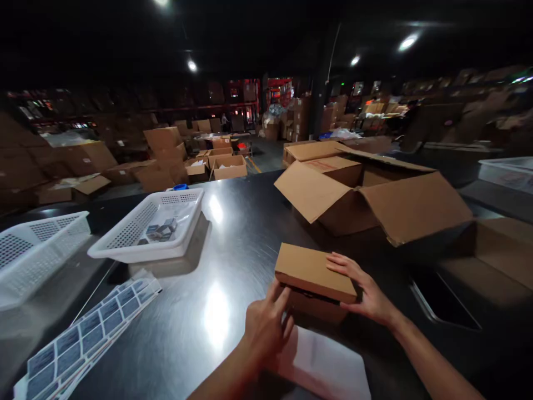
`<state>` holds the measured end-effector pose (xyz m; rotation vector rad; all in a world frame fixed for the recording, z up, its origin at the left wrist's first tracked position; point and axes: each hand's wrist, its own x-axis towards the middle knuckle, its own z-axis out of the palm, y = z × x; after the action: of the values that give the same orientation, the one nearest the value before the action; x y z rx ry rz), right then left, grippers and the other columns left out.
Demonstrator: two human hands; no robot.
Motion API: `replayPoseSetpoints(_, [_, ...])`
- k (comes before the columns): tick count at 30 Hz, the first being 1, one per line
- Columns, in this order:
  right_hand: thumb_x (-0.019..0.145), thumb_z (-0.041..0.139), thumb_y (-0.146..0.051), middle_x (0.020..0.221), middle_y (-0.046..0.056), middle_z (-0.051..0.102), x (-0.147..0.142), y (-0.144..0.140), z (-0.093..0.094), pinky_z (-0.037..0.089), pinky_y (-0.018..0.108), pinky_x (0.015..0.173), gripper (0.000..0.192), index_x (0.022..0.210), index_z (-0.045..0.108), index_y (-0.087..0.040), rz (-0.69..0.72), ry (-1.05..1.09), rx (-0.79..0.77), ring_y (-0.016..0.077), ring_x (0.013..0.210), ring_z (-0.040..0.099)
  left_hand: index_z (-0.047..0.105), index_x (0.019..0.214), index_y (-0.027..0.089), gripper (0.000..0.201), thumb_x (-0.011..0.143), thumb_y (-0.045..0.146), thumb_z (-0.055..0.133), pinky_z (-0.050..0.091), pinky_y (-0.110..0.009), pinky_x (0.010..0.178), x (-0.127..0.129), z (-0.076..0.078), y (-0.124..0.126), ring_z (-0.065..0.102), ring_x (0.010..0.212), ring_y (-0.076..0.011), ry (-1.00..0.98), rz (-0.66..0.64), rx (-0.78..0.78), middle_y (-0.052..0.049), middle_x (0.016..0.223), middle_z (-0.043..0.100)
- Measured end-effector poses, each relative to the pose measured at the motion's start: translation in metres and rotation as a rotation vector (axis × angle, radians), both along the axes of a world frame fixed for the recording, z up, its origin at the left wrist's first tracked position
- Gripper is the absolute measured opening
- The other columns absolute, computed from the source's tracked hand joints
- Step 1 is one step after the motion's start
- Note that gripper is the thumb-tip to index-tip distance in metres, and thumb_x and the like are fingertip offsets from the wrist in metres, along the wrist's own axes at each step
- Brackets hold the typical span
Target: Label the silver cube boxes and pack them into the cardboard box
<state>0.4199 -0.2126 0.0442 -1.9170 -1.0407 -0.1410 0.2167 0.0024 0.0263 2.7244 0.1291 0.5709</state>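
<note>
A white sheet (322, 364) lies at the worktop's (233, 244) near edge, behind it the small cardboard box (314, 272), lid nearly closed, left hand (266, 325) fingers at its corner, right hand (366, 291) flat on top.

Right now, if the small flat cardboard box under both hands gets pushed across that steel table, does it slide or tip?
The small cardboard box is low and flat, so it probably slides rather than tips. The steel table looks polished and glossy, so likely little grip. The left hand and right hand cover its near edge and top; the lid looks slightly ajar and may flex.
</note>
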Motion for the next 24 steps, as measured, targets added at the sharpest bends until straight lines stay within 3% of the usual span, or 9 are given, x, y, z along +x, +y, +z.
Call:
replayPoseSetpoints(3, [0.066,0.079,-0.072,0.143,0.011,0.064,-0.019,-0.022,-0.012,0.045,0.066,0.112,0.069,0.125,0.073,-0.037,0.145,-0.043,0.022,0.0449,0.141,0.051,0.065,0.139,0.026,0.054,0.086,0.024,0.062,0.057,-0.034,0.057,-0.005,-0.009,0.001,0.071,0.063,-0.0203,0.011,0.014,-0.022,-0.016,0.148,0.06])
replayPoseSetpoints(5, [0.078,0.075,-0.063,0.138,0.011,0.068,-0.032,-0.027,-0.014,0.044,0.066,0.113,0.052,0.124,0.075,-0.038,0.104,-0.063,0.071,0.0418,0.138,0.054,0.068,0.136,0.026,0.05,0.087,0.028,0.061,0.055,-0.034,0.055,-0.008,-0.012,-0.001,0.068,0.061,-0.0191,0.014,0.029,-0.063,-0.016,0.148,0.06])
replayPoseSetpoints(7, [0.085,0.076,-0.045,0.122,0.008,0.076,-0.04,-0.025,-0.011,0.047,0.062,0.112,0.026,0.109,0.08,-0.037,0.008,-0.079,0.085,0.0357,0.126,0.065,0.071,0.133,0.027,0.045,0.09,0.034,0.059,0.052,-0.033,0.053,-0.011,-0.014,-0.002,0.066,0.061,-0.0179,0.01,0.072,-0.093,-0.015,0.148,0.06])
replayPoseSetpoints(9, [0.086,0.077,-0.039,0.12,0.008,0.077,-0.042,-0.021,-0.007,0.049,0.059,0.109,0.02,0.104,0.081,-0.034,0.026,-0.085,0.054,0.0326,0.123,0.067,0.072,0.132,0.028,0.043,0.094,0.038,0.056,0.049,-0.031,0.054,-0.012,-0.017,-0.002,0.065,0.062,-0.0161,0.008,0.129,-0.087,-0.014,0.149,0.058])
replayPoseSetpoints(15, [0.088,0.075,-0.039,0.129,0.008,0.074,-0.041,-0.027,-0.009,0.04,0.058,0.115,0.026,0.113,0.078,-0.033,0.101,-0.142,-0.091,0.0309,0.131,0.063,0.074,0.127,0.034,0.037,0.095,0.038,0.056,0.037,-0.03,0.051,-0.011,-0.023,0.004,0.054,0.055,-0.0122,0.027,0.137,-0.071,-0.007,0.157,0.052])
replayPoseSetpoints(19, [0.081,0.08,-0.044,0.125,0.008,0.075,-0.051,-0.027,-0.021,0.036,0.063,0.115,0.028,0.106,0.079,-0.032,0.035,-0.23,-0.097,0.0332,0.127,0.065,0.076,0.124,0.032,0.036,0.092,0.037,0.061,0.035,-0.029,0.051,-0.008,-0.02,0.008,0.051,0.051,-0.0116,0.073,0.101,-0.24,-0.008,0.146,0.063])
replayPoseSetpoints(21, [0.078,0.081,-0.047,0.119,0.009,0.077,-0.053,-0.023,-0.016,0.037,0.063,0.112,0.027,0.099,0.079,-0.03,0.015,-0.279,-0.121,0.034,0.122,0.067,0.077,0.123,0.032,0.036,0.09,0.036,0.063,0.036,-0.029,0.052,-0.006,-0.017,0.01,0.052,0.051,-0.0121,0.093,0.111,-0.289,-0.008,0.143,0.065])
replayPoseSetpoints(24, [0.079,0.08,-0.053,0.105,0.007,0.079,-0.047,-0.01,0.015,0.03,0.065,0.114,0.026,0.086,0.077,-0.028,0.081,-0.365,-0.33,0.0317,0.11,0.07,0.075,0.127,0.034,0.039,0.09,0.036,0.063,0.034,-0.029,0.051,-0.006,-0.014,0.011,0.058,0.056,-0.014,0.119,0.108,-0.23,-0.008,0.143,0.066])
